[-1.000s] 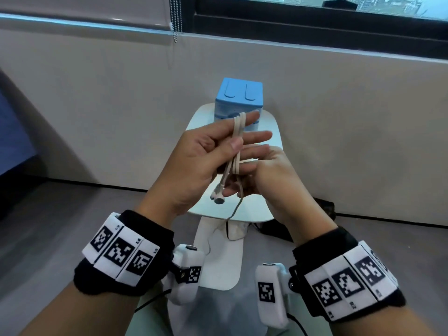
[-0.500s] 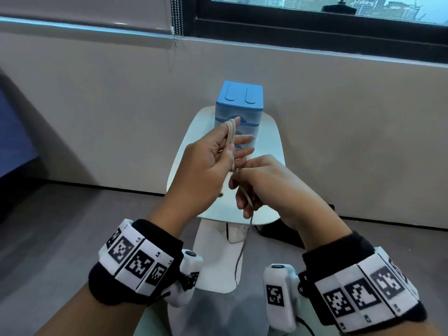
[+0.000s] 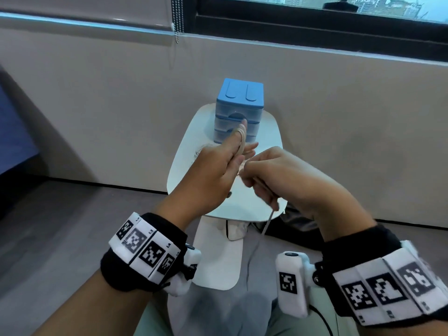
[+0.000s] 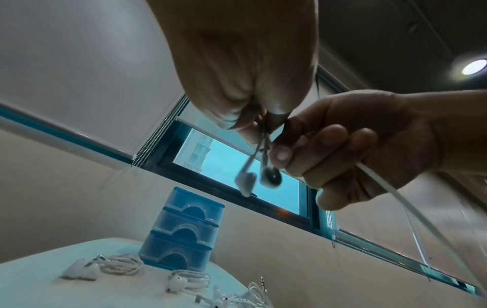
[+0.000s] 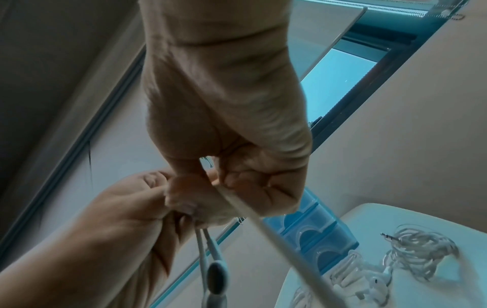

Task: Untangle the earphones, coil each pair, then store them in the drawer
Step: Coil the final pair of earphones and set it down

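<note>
My left hand [image 3: 236,151] is raised over the white table [image 3: 184,156], with loops of a white earphone cable [image 3: 242,139] wound over its outstretched fingers and pinned by the thumb. Both earbuds [image 4: 246,181] dangle below that hand. My right hand [image 3: 251,177] is just to its right, fingers curled round the loose end of the same cable [image 3: 268,223], which trails down past the table edge. All three drawers of the blue unit [image 3: 238,110] at the back of the table look closed.
Several other white earphones [image 4: 118,264] lie on the table in front of the drawer unit [image 4: 181,231], some coiled [image 5: 421,250], some loose. A beige wall and a window run behind. The table's white pedestal [image 3: 218,258] stands between my knees.
My right hand came from behind the left fingers round to the front and drew the cable down and right. The left hand shifted forward towards the drawer unit.
</note>
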The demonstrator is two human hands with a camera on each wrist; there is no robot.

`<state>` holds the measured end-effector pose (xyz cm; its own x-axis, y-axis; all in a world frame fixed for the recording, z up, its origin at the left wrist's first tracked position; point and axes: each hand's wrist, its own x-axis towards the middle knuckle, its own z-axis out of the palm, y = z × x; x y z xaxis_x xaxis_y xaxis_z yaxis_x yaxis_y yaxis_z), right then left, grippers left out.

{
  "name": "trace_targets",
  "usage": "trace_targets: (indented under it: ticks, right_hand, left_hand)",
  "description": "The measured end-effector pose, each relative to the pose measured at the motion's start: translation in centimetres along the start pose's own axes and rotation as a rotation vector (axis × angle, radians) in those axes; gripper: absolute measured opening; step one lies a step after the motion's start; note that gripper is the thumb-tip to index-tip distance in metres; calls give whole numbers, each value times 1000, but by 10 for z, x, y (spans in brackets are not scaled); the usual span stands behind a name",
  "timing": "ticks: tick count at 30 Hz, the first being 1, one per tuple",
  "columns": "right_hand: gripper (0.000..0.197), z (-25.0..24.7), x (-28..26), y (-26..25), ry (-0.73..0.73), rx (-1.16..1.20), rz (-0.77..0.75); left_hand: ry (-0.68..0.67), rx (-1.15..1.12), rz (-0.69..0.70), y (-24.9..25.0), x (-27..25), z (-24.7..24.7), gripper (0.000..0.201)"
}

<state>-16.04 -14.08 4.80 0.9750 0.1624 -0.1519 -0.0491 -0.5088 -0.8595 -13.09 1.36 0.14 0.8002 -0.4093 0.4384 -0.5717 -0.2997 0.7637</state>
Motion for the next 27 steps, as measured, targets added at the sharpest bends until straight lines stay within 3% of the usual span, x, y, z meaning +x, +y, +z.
trace_targets:
  ticks: [3, 7, 10, 14, 17, 20, 23, 27]
  right_hand:
    - [23, -20, -6, -13, 32, 4, -129]
    - [29, -53, 3, -13, 180, -16, -280]
    - [28, -51, 18, 6, 235, 44, -301]
    - [30, -9, 26, 30, 59, 69, -216]
    - [32, 9, 17, 29, -169, -50, -150]
    - [28, 1, 4, 5, -308, -197, -157]
    - [23, -27, -4, -23, -189, -210, -274]
    - [28, -63, 8, -27, 135, -222, -336]
  left_hand:
    - [-80, -128, -88, -2, -6, 0, 28]
    - [-130, -420, -91, 7, -11, -5, 43]
    - [-96, -542, -58, 16, -4, -11, 44]
    - [32, -666, -55, 20, 10, -20, 35]
    - [125, -619, -103, 15, 16, -22, 28]
    - [123, -526, -144, 11, 14, -20, 26]
    - [58, -295, -118, 9, 8, -19, 27]
    - [-66, -421, -92, 17, 4, -22, 34]
